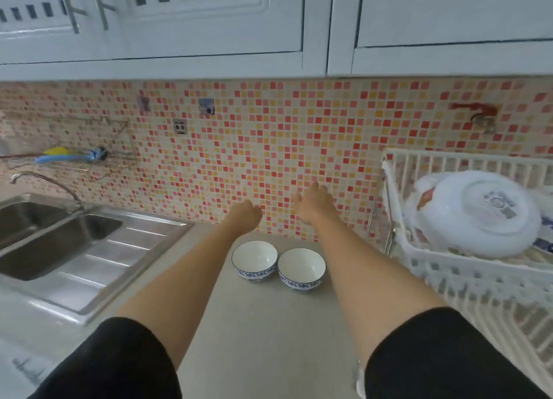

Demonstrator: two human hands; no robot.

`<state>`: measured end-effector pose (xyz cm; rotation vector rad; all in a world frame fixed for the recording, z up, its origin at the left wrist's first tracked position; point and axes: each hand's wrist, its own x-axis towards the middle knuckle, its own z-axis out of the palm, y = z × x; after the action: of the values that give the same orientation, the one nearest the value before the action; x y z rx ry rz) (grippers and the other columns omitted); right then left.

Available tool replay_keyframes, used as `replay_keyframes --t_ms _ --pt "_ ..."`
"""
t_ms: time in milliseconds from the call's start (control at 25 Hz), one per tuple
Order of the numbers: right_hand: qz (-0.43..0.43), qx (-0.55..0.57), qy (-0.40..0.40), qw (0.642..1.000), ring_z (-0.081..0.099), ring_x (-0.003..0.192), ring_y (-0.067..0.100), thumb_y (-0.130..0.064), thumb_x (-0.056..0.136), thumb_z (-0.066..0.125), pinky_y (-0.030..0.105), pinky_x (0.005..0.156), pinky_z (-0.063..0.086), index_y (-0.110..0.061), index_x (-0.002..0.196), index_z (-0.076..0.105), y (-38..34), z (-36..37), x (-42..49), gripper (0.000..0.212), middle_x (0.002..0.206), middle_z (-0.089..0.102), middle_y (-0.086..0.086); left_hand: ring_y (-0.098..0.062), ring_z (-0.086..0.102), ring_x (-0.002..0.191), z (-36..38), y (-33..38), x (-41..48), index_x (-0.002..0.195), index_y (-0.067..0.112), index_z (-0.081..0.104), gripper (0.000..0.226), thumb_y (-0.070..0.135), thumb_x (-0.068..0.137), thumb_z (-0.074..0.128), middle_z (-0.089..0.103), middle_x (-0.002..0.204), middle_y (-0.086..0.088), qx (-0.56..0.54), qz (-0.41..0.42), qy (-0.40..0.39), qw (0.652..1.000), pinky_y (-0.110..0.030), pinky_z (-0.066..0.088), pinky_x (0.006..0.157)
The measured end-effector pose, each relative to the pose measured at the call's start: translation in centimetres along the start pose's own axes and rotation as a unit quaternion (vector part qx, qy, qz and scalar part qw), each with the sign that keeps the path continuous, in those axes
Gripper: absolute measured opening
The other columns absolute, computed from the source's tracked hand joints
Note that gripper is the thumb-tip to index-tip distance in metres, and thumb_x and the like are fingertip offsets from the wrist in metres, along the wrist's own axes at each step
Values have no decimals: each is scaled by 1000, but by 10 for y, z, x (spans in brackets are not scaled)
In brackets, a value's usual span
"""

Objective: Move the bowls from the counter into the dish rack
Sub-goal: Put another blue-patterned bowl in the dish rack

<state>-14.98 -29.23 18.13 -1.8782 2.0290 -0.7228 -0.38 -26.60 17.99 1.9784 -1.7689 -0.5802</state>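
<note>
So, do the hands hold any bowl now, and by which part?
Nothing is held. The left hand and right hand are above the two bowls, which stand on the counter.

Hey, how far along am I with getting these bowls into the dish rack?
Nothing from the counter looks moved yet. Both blue-patterned bowls, the left bowl and the right bowl, sit side by side on the counter. Your left hand and right hand are stretched out above them, holding nothing. The dish rack on the right already holds a large white dish. Both bowls are left to move.
</note>
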Motion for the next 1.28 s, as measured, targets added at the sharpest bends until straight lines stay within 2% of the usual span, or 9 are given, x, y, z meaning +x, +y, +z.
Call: replay_keyframes --t_ms 160,320,640,720,800,920,1040,1120,1280 --pt "111 43 13 993 33 137 36 -36 100 38 45 105 37 -2 149 17 50 68 -1 64 154 23 18 -35 47 128 65 -33 21 133 -8 44 43 18 101 31 47 139 -25 19 -19 -77 997 -35 38 101" --pt "219 57 -21 974 43 130 37 -36 99 40 41 102 38 0 145 26 102 128 1 60 146 34 20 -36 51 123 135 -59 45 129 -6 47 40 19 99 37 54 133 -23 -30 -87 -120 989 -35 42 96" --pt "329 143 -54 932 50 124 37 -43 96 43 34 97 42 7 131 44 166 215 29 61 134 51 25 -39 53 115 226 -91 69 121 -11 46 36 15 100 34 53 118 -26 -129 -114 -112 979 -38 42 93" --pt "321 218 -73 919 56 115 35 -34 96 47 18 77 54 6 130 46 172 225 36 53 128 56 21 -38 54 114 237 -93 75 121 -9 45 37 20 101 34 55 116 -24 -154 -113 -107 976 -37 42 90" --pt "322 311 -88 890 58 106 33 -10 95 44 8 44 47 5 130 44 172 229 36 38 121 55 15 -37 55 112 244 -93 79 119 -6 46 34 20 100 37 59 119 -24 -184 -111 -105 971 -33 39 83" --pt "351 394 -73 846 62 108 39 0 89 37 18 50 54 0 132 37 174 232 29 43 130 51 17 -35 56 110 251 -93 83 119 -7 46 32 15 96 40 58 121 -23 -206 -137 -99 964 -28 38 79" --pt "358 445 -39 820 63 102 44 9 84 35 26 49 59 -1 126 39 173 234 2 43 124 52 17 -37 55 111 251 -97 79 119 -7 41 30 6 92 41 54 123 -23 -191 -152 -108 964 -30 42 80" --pt "334 442 -23 832 61 106 40 9 79 38 41 66 62 -2 123 43 171 233 -10 46 124 55 16 -40 58 107 245 -99 74 121 -2 39 33 1 89 40 56 121 -23 -199 -157 -102 962 -40 51 88" --pt "250 463 -21 850 55 109 28 13 79 35 48 73 61 -13 132 36 146 199 -10 59 122 52 3 -37 60 86 210 -88 68 128 10 35 37 4 92 30 54 79 -10 -225 -127 -40 965 -53 55 81"
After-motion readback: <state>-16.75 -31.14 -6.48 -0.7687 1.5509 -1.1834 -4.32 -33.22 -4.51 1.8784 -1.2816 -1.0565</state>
